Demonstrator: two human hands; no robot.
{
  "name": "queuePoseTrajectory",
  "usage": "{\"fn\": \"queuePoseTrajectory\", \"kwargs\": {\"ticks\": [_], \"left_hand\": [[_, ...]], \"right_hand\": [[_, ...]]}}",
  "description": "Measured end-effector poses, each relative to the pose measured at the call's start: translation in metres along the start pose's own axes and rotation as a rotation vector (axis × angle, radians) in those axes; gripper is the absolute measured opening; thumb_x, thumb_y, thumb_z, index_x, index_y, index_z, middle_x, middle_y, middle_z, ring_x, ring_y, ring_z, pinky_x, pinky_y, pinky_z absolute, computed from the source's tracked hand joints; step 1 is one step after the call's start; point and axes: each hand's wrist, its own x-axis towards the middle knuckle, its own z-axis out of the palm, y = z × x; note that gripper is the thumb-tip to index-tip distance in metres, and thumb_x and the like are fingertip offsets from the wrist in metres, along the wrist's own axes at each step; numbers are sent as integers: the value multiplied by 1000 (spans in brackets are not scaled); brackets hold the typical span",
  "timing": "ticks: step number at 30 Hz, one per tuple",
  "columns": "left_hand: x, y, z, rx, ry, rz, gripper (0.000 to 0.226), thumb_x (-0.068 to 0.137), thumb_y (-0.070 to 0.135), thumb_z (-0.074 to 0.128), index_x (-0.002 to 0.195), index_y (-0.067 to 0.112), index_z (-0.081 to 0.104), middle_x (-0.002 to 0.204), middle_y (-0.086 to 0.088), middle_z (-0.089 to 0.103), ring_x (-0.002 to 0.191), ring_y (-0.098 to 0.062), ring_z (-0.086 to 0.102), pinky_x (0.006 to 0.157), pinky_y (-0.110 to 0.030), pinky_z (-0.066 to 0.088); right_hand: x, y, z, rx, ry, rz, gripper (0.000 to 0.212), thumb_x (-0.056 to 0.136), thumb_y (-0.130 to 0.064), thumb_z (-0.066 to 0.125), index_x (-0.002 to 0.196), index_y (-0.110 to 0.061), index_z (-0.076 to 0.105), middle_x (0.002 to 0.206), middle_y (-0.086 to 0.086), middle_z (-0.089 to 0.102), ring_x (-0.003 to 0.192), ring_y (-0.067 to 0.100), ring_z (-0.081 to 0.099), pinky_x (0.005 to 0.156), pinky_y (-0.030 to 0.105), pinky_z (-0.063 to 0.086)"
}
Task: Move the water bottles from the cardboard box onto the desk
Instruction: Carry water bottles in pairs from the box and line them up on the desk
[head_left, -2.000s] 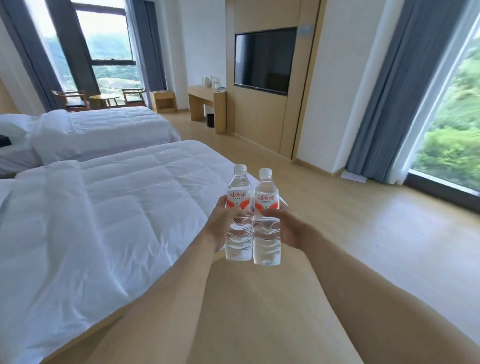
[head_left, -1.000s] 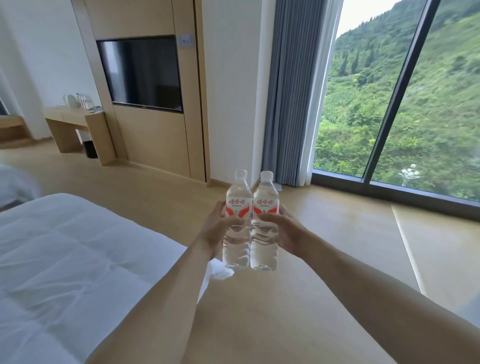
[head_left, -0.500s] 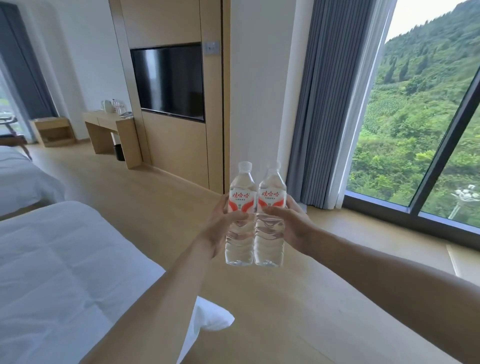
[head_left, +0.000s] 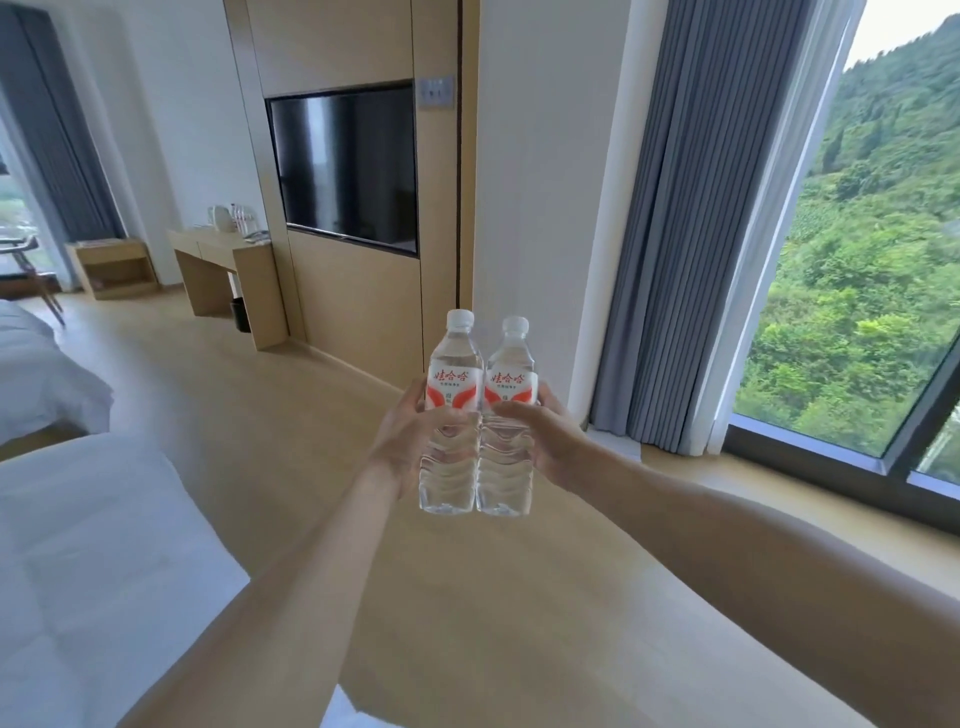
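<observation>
Two clear water bottles with white caps and red-and-white labels stand upright, side by side and touching, held out in front of me at chest height. My left hand (head_left: 402, 441) grips the left bottle (head_left: 451, 467) around its middle. My right hand (head_left: 545, 441) grips the right bottle (head_left: 506, 478) the same way. The wooden desk (head_left: 223, 249) stands far off at the left against the wall, beside the TV panel, with a kettle and small bottles on it. No cardboard box is in view.
A white bed (head_left: 93, 571) fills the lower left, with a second bed (head_left: 36, 374) behind it. The wall TV (head_left: 345, 166), grey curtains (head_left: 691, 234) and a large window (head_left: 857, 286) lie ahead and right. Open wooden floor (head_left: 208, 405) leads to the desk.
The view has swung right from the beds, then partly back left, so the desk now sits nearer centre-left. Both hands keep the two bottles held together in the same way.
</observation>
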Motion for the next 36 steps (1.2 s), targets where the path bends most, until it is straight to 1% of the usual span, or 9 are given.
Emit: {"fn": "queuePoseTrajectory", "kwargs": {"ticks": [3, 6, 11, 14, 16, 21, 27, 32, 36], "left_hand": [[68, 2, -24, -15, 26, -15, 46, 71, 15, 81, 112, 28, 67, 109, -6, 72, 106, -36, 68, 80, -58, 60], [125, 9, -46, -21, 50, -12, 49, 68, 16, 81, 113, 26, 66, 117, -15, 68, 102, -34, 67, 71, -47, 61], [203, 6, -78, 43, 101, -1, 54, 61, 25, 82, 112, 29, 66, 117, -16, 67, 106, -38, 66, 90, -63, 55], [247, 2, -96, 70, 124, 7, 54, 63, 26, 83, 113, 33, 66, 115, -12, 69, 106, -39, 66, 91, -59, 56], [278, -2, -108, 88, 149, 1, 54, 63, 27, 84, 114, 34, 66, 111, -7, 71, 106, -37, 67, 83, -51, 60], [362, -9, -135, 102, 260, 3, 47, 62, 26, 84, 105, 36, 68, 102, -2, 73, 97, -28, 68, 83, -53, 60], [462, -5, -163, 82, 415, -23, 56, 54, 30, 84, 107, 37, 68, 106, -5, 73, 104, -33, 68, 94, -60, 54], [523, -3, -199, 77, 550, -28, 56, 63, 19, 79, 115, 31, 64, 113, -12, 71, 105, -36, 70, 88, -56, 58], [554, -7, -244, 72, 618, -36, 57, 70, 14, 80, 120, 33, 63, 111, -8, 72, 100, -29, 71, 83, -54, 60]], "right_hand": [[77, 0, 6, 3, 34, 41, 53, 78, -11, 79, 121, -26, 53, 108, 3, 72, 99, 20, 70, 77, 35, 53], [141, -4, 15, 9, 10, 28, 54, 74, -13, 80, 120, -25, 54, 107, 4, 73, 99, 21, 71, 76, 36, 54], [233, -5, 22, -12, -11, -1, 55, 61, -23, 79, 111, -29, 58, 99, 0, 74, 92, 17, 73, 74, 35, 54], [286, -1, 23, -12, -51, -17, 54, 61, -24, 80, 111, -29, 59, 97, -2, 76, 90, 16, 74, 77, 36, 54], [324, 3, 24, -5, -82, -14, 51, 64, -22, 80, 109, -31, 59, 95, -4, 76, 89, 14, 74, 75, 35, 53], [431, 11, 24, 11, -158, -13, 67, 65, -18, 81, 127, -20, 54, 113, 9, 71, 105, 27, 70, 92, 48, 53], [568, 7, 32, 19, -256, 41, 54, 75, -13, 81, 119, -26, 54, 109, 4, 71, 99, 21, 70, 73, 33, 51], [658, 6, 62, -19, -355, 17, 38, 74, -12, 80, 104, -25, 60, 93, 1, 76, 84, 17, 75, 69, 31, 57], [712, 18, 99, -32, -440, 18, 36, 79, -6, 76, 111, -16, 64, 93, 3, 77, 87, 23, 75, 73, 33, 59]]}}
